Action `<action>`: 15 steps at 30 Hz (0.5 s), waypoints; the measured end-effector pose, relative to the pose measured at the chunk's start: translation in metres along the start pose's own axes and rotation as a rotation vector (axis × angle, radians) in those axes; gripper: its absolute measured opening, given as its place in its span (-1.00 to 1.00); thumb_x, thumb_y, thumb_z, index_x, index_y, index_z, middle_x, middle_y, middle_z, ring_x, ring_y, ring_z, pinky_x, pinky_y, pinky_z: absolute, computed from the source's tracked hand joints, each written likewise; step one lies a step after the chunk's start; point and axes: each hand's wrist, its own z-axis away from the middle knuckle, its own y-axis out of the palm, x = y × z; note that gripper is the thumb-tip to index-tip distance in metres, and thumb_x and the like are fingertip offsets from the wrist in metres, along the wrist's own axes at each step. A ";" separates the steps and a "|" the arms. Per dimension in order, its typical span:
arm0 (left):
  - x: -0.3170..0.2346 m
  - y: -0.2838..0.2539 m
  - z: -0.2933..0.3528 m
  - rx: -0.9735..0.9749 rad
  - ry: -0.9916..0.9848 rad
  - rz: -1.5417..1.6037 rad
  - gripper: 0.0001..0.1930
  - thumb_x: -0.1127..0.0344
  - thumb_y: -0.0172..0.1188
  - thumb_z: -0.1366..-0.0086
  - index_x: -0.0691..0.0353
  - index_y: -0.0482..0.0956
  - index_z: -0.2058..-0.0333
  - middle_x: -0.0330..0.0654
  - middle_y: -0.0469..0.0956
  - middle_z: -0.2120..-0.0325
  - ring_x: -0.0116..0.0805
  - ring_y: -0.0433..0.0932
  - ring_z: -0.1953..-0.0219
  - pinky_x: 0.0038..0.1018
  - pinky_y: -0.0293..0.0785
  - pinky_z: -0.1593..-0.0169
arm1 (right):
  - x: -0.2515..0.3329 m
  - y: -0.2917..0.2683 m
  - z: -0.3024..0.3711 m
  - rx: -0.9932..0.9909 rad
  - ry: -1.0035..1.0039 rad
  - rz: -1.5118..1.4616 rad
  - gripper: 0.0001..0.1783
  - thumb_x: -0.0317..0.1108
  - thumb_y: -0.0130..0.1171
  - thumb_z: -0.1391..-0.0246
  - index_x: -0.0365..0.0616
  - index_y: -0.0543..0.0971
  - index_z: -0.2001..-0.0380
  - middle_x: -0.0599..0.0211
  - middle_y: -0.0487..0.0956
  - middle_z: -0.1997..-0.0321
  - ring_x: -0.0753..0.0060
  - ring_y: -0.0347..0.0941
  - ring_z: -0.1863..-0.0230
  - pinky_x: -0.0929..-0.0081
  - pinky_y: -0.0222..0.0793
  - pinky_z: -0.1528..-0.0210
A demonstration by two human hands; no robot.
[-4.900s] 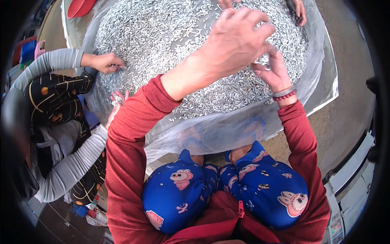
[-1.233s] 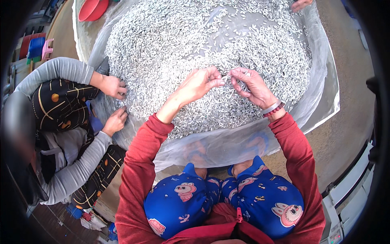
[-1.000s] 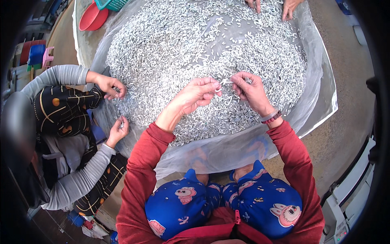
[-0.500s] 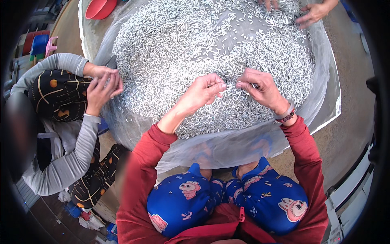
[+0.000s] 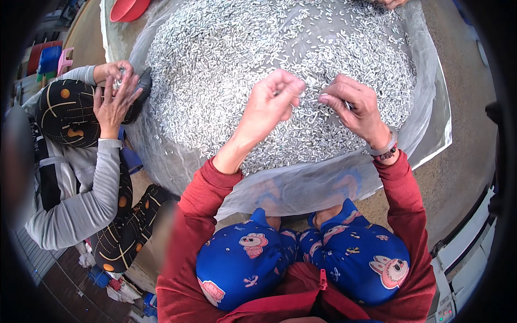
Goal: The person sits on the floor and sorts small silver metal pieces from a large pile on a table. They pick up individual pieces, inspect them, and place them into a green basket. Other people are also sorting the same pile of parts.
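A wide heap of small silvery pieces (image 5: 215,91), short and rod-like with some curved ones, lies in front of me. Over its near part my left hand (image 5: 272,102) is closed in a pinch, thumb against forefinger; whatever is between the fingertips is too small to name. Just to its right, my right hand (image 5: 355,107) is curled closed, with a few silvery pieces showing inside the bent fingers. A small gap separates the two sets of fingertips.
The heap rests on a translucent mesh sheet (image 5: 301,185) over a table. On the left a seated co-worker's hands (image 5: 113,102) are raised beside the sheet. Another person's hand (image 5: 392,3) shows at the top edge. A red bowl (image 5: 129,8) stands at the far left.
My hands have moved slightly farther out over the heap and remain closed. The left co-worker's hands have drawn back from the heap, and the far person's hands have moved mostly out of view.
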 end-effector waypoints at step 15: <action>0.112 -0.012 -0.033 0.339 0.180 -0.798 -0.87 0.38 0.10 -0.17 0.31 0.44 0.34 -0.15 0.44 0.39 -0.20 0.50 0.44 -0.30 0.45 0.39 | -0.034 -0.018 0.070 0.114 1.009 -0.871 -0.81 -0.31 0.00 -0.16 -0.20 0.49 0.43 0.37 0.46 0.56 0.72 0.29 0.69 0.79 0.00 0.83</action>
